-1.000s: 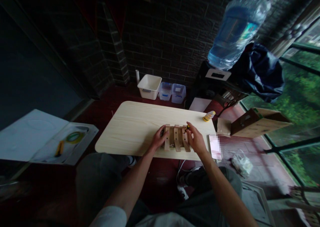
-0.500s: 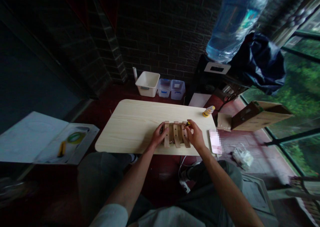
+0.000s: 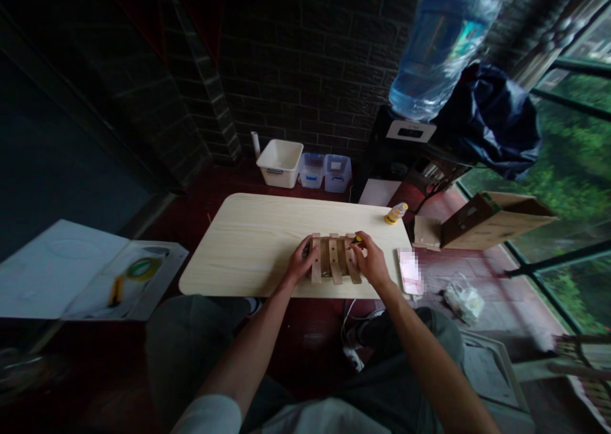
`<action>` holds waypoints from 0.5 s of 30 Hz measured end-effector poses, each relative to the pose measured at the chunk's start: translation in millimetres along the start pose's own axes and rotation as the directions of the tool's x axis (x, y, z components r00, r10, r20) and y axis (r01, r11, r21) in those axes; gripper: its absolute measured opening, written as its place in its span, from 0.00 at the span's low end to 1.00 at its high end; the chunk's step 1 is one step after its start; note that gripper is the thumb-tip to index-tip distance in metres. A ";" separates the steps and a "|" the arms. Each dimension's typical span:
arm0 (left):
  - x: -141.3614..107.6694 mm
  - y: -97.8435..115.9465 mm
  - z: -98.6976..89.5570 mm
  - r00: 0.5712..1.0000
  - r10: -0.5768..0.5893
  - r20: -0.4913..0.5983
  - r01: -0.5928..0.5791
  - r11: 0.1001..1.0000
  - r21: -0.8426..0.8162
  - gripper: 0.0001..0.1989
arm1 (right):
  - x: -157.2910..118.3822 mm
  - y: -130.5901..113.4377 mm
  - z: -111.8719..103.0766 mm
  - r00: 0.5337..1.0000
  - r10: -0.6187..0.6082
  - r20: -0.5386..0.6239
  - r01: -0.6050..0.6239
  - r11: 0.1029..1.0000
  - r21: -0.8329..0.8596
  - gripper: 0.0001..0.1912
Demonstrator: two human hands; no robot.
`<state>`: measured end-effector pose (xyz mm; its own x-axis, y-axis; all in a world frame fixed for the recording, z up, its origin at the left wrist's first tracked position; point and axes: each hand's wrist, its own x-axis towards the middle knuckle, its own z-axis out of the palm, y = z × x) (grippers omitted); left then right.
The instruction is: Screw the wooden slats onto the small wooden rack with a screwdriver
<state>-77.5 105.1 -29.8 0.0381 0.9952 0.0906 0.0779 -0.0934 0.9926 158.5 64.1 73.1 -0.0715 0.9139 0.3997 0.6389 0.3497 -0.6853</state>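
A small wooden frame point(image 3: 335, 270) with three crosswise slats lies near the front edge of the pale table point(image 3: 229, 246). Dark dots, holes or screws, mark the slats. My left hand point(image 3: 300, 260) grips the frame's left end, thumb on the left slat. At the opposite end, my right hand point(image 3: 371, 260) pinches a small yellow-and-black tool point(image 3: 357, 238) that looks like a short screwdriver, over the right slat. The fingers hide its lower part, so I cannot tell whether its tip touches the wood.
A yellow-capped clear bottle point(image 3: 396, 213) is at the table's back right, with a pink-white phone-like slab point(image 3: 409, 272) at the right edge. Plastic bins point(image 3: 281, 163) stand behind the table. An open white case point(image 3: 143, 278) lies left; a cardboard box point(image 3: 491, 221) is right.
The view has shifted slightly. My right fingers have changed position a little around the yellow-and-black tool; my left hand still grips the wooden frame.
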 end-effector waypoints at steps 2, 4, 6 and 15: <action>0.0 0.2 0.1 1.000 0.007 -0.005 -0.007 1.000 -0.002 0.29 | 0.4 0.3 1.5 1.000 0.008 -0.004 -0.008 1.000 -0.009 0.20; 0.1 -0.5 -0.1 1.000 0.009 -0.005 -0.009 1.000 0.000 0.29 | 0.1 -1.0 2.3 1.000 0.025 -0.003 -0.025 1.000 0.001 0.21; 0.3 -2.0 -0.4 1.000 0.007 -0.005 -0.007 1.000 0.003 0.29 | -0.3 -3.1 1.9 0.999 0.038 0.011 -0.039 0.999 0.022 0.22; 3.1 -5.1 -0.9 0.999 0.032 -0.026 -0.032 0.999 -0.004 0.30 | -14.8 -6.9 -15.8 0.986 0.113 -0.121 -0.098 0.988 0.121 0.27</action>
<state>-78.7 108.6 -34.5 0.0148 0.9922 0.1240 0.0726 -0.1247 0.9895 167.2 44.8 81.5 0.0944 0.9157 0.3907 0.5452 0.2808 -0.7899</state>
